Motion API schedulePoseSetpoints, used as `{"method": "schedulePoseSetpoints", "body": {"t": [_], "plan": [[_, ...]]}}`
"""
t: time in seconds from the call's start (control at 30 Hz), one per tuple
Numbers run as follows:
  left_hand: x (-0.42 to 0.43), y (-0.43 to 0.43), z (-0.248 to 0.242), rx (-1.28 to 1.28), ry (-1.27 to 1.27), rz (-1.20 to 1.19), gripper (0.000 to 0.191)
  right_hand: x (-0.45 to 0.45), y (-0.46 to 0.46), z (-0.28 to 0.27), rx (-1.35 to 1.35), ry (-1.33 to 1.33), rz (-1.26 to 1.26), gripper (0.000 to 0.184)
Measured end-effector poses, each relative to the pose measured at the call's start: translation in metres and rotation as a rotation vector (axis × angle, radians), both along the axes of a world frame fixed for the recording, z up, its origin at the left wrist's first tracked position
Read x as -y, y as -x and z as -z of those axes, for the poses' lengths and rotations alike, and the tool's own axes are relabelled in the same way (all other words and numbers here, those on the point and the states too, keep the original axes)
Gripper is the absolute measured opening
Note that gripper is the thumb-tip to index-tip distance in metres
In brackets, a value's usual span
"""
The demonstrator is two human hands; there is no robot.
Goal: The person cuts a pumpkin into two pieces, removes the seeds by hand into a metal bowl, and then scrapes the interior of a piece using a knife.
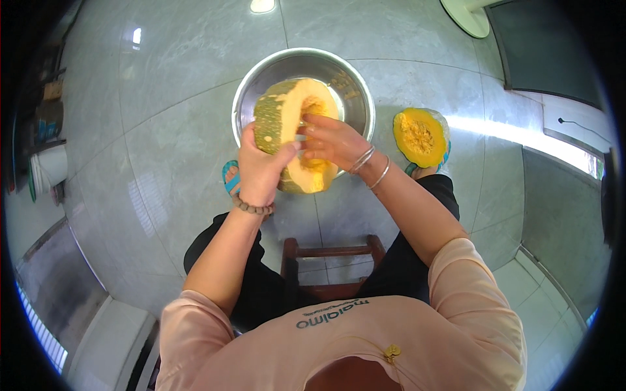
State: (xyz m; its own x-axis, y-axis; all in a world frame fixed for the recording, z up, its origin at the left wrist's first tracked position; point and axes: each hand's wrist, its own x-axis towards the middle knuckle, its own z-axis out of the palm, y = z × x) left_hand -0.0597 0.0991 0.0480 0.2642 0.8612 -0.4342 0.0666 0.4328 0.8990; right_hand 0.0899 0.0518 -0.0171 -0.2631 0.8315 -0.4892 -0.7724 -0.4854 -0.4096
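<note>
My left hand [261,163] grips a large piece of pumpkin [269,117] by its green mottled rind, thumb over the pale cut edge. The piece is tilted above the near side of a stainless steel basin [238,112]. Its cut face, with an orange hollow, is turned towards the right. Across that face reaches my right hand [337,141], its fingers slightly apart and their tips at the hollow. I see nothing held in it. Pale scraps [345,85] lie inside the basin. The pumpkin hides part of the basin's bottom.
Another cut pumpkin piece [420,138], seedy side up, lies by my right foot. My left foot wears a blue sandal [230,178]. Between my legs is a reddish wooden stool [335,251]. A white bucket [49,168] stands far left; a pale round base [472,19] is top right.
</note>
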Motion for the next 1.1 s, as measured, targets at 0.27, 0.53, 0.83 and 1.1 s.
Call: {"method": "schedulePoseSetpoints", "body": {"t": [0.27, 0.53, 0.83, 1.1], "plan": [[0.008, -0.005, -0.008, -0.003, 0.053, 0.119, 0.050, -0.006, 0.006, 0.018, -0.108, 0.015, 0.040, 0.014], [-0.007, 0.011, 0.006, -0.074, 0.013, -0.010, 0.054, -0.010, -0.003, -0.002, 0.105, 0.001, 0.024, 0.012], [-0.024, 0.029, 0.008, -0.107, 0.021, -0.120, 0.051, 0.008, -0.018, 0.038, 0.840, 0.074, -0.195, 0.019], [-0.028, 0.031, 0.008, -0.033, -0.012, -0.237, 0.054, 0.036, -0.024, 0.098, 1.643, -0.440, -0.439, 0.023]]}}
